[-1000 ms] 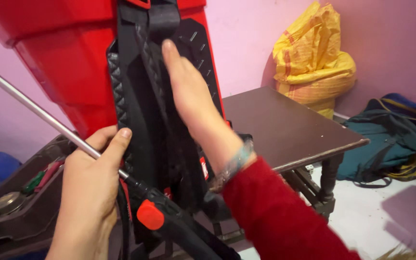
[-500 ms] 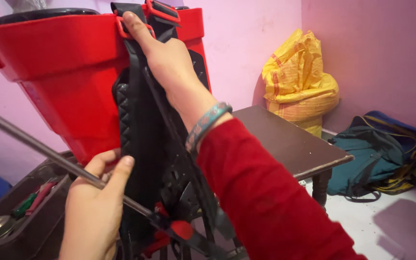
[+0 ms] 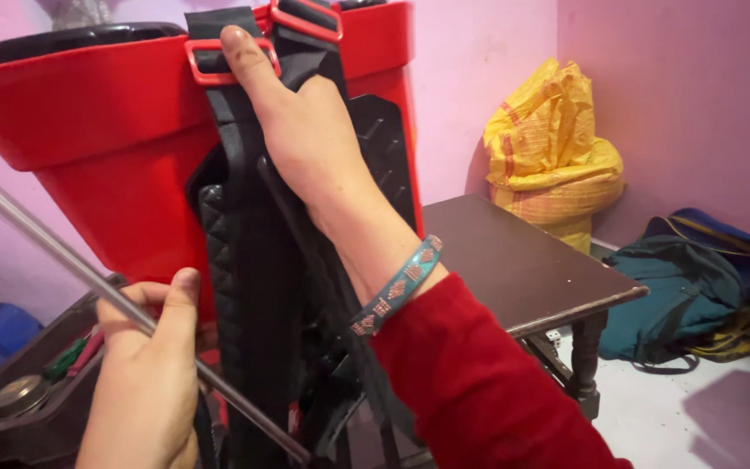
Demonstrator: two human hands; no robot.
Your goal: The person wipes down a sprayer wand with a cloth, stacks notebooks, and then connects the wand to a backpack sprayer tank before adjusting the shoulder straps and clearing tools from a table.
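A large red tank (image 3: 106, 139) with black padded shoulder straps (image 3: 253, 260) stands in front of me. My right hand (image 3: 301, 130) is wrapped around the upper part of a strap, index finger reaching the red buckle (image 3: 210, 59) at the tank's rim. A beaded blue bracelet (image 3: 397, 287) sits on that wrist, above a red sleeve. My left hand (image 3: 149, 373) grips a thin metal rod (image 3: 54, 247) that slants from upper left to lower centre across the tank.
A dark wooden table (image 3: 531, 269) stands to the right. A yellow sack (image 3: 553, 148) leans in the pink corner. A teal bag (image 3: 696, 287) lies on the white floor. At lower left a dark tray (image 3: 28, 373) holds small tools and a round tin.
My right hand has slid up the strap from its middle to the buckle at the tank's rim. The view has tilted upward. The left hand has kept its hold on the rod.
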